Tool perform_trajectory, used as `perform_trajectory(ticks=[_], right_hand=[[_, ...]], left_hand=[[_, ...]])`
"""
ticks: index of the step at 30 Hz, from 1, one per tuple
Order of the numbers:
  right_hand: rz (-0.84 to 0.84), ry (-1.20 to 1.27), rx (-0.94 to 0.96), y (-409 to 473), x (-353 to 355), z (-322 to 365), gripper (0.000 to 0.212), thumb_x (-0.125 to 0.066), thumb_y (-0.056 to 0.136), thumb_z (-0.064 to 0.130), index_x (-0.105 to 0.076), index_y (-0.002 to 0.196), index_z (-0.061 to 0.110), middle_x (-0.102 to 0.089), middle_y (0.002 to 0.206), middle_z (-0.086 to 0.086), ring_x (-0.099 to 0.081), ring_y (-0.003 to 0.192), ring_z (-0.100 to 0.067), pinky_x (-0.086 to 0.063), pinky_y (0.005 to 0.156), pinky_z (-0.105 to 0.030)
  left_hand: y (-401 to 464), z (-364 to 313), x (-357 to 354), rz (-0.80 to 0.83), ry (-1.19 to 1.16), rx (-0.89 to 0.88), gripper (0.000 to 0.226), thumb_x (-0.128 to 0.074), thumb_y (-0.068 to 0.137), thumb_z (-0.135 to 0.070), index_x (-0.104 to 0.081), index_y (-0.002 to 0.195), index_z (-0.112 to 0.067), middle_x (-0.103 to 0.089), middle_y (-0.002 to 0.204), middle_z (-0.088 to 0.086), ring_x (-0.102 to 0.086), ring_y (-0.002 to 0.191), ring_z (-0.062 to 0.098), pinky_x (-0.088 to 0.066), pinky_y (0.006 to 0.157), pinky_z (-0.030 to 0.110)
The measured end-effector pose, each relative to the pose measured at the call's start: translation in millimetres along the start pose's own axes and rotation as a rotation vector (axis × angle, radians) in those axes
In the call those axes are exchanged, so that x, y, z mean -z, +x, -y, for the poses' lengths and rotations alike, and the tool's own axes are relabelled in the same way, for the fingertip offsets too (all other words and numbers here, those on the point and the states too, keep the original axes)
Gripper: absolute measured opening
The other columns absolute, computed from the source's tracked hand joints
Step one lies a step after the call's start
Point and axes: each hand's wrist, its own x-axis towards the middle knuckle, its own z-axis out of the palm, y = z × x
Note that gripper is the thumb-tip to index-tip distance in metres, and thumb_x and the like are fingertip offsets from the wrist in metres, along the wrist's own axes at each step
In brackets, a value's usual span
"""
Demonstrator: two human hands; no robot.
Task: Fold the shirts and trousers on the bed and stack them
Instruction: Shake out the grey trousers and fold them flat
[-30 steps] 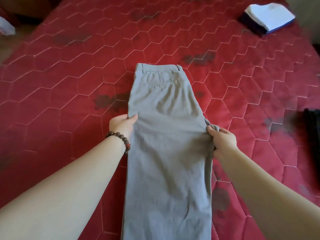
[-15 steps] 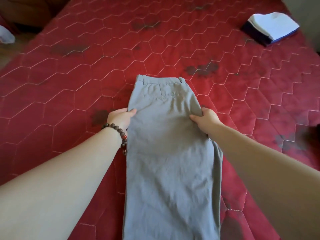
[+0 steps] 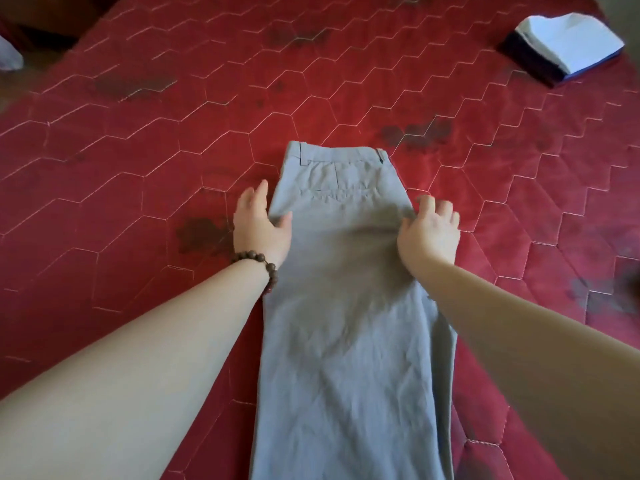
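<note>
Two hands are on the grey trousers (image 3: 349, 306), one at each side edge just below the back pocket; I see the trousers lying flat and lengthwise on the bed (image 3: 138, 161), folded leg over leg, waistband at the far end and legs running toward me out of the bottom of the view. My left hand (image 3: 259, 230) rests at the left edge, fingers straight and pointing away along the cloth, thumb laid over onto the fabric; its grip is loose and wide, holding nothing. A bracelet (image 3: 268, 268) of brown beads sits on that wrist. My right hand (image 3: 429, 230) presses on the right edge with fingers spread and slightly bent, tips on the cloth and on the red cover beside it; I see no fabric pinched there, so that grip is wide too. The bed wears a red quilted cover with hexagon stitching and several dark patches; at its far right corner, well apart from the trousers, lies a stack (image 3: 564, 50) of folded clothes, white on top and dark beneath.
</note>
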Motion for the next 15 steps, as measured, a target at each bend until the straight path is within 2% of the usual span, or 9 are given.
perform_trajectory(ticks=[2,4,6,8,11,12,13,14,15], right_hand=[[-0.094,-0.015,0.342,-10,-6,14,0.039,-0.052,0.091,0.018,-0.051,0.130,0.014,-0.044,0.139,-0.014,-0.038,0.127,-0.035,-0.032,0.102,-0.044],[0.081,-0.062,0.673,-21,-20,28,0.046,-0.045,0.097,0.028,-0.044,0.142,0.020,-0.033,0.154,-0.006,-0.025,0.142,-0.028,-0.019,0.115,-0.045],[0.291,-0.241,0.841,-20,-36,32,0.054,-0.025,0.100,0.048,-0.017,0.152,0.035,-0.009,0.162,0.009,-0.001,0.149,-0.016,0.002,0.120,-0.047],[0.308,-0.374,0.768,4,-45,24,0.056,-0.007,0.097,0.059,0.002,0.150,0.046,0.005,0.161,0.016,0.010,0.148,-0.012,0.014,0.116,-0.053],[0.180,-0.409,0.354,51,-43,19,0.057,-0.005,0.097,0.057,-0.002,0.152,0.041,0.004,0.162,0.008,0.010,0.149,-0.020,0.016,0.111,-0.062],[0.129,-0.407,0.289,62,-42,25,0.058,-0.008,0.098,0.055,-0.006,0.153,0.036,0.002,0.163,0.004,0.010,0.149,-0.022,0.014,0.112,-0.063],[0.083,-0.384,0.325,68,-42,35,0.058,-0.011,0.099,0.052,-0.010,0.154,0.031,0.000,0.163,0.001,0.009,0.149,-0.023,0.013,0.113,-0.061],[0.090,-0.330,0.455,69,-44,50,0.058,-0.015,0.100,0.050,-0.013,0.154,0.030,-0.001,0.163,0.001,0.008,0.149,-0.022,0.011,0.115,-0.058],[0.169,-0.267,0.643,65,-47,66,0.057,-0.015,0.100,0.051,-0.013,0.153,0.032,-0.001,0.163,0.003,0.007,0.149,-0.020,0.010,0.116,-0.054]], left_hand=[[-8,2,-8,0.101,0.225,-0.181,0.065,-0.057,0.092,-0.040,-0.032,0.150,-0.024,-0.019,0.160,0.008,-0.022,0.145,0.027,-0.022,0.116,0.041],[-17,11,-21,0.226,0.459,-0.210,0.070,-0.044,0.093,-0.057,-0.017,0.154,-0.032,-0.005,0.163,0.002,-0.010,0.149,0.024,-0.010,0.120,0.044],[-22,20,-28,0.186,0.562,-0.239,0.072,-0.036,0.092,-0.062,-0.011,0.154,-0.036,-0.001,0.163,0.002,-0.007,0.149,0.023,-0.006,0.120,0.045],[-23,23,-29,0.112,0.550,-0.268,0.071,-0.035,0.091,-0.063,-0.015,0.153,-0.037,-0.002,0.163,0.006,-0.010,0.149,0.025,-0.008,0.120,0.045],[-23,27,-30,0.079,0.533,-0.272,0.072,-0.031,0.089,-0.065,-0.016,0.153,-0.036,-0.003,0.163,0.010,-0.009,0.149,0.027,-0.009,0.121,0.044],[-22,26,-31,0.094,0.543,-0.263,0.074,-0.027,0.088,-0.066,-0.014,0.154,-0.035,-0.002,0.163,0.010,-0.007,0.149,0.027,-0.007,0.121,0.044],[-22,26,-31,0.112,0.561,-0.249,0.076,-0.024,0.088,-0.068,-0.011,0.154,-0.033,0.000,0.163,0.009,-0.005,0.149,0.026,-0.005,0.121,0.043],[-22,26,-32,0.122,0.580,-0.230,0.079,-0.022,0.087,-0.069,-0.009,0.155,-0.031,0.001,0.163,0.008,-0.003,0.150,0.025,-0.004,0.121,0.043],[-22,26,-32,0.125,0.597,-0.213,0.081,-0.020,0.087,-0.070,-0.007,0.155,-0.027,0.001,0.163,0.008,-0.002,0.150,0.024,-0.003,0.121,0.043]])
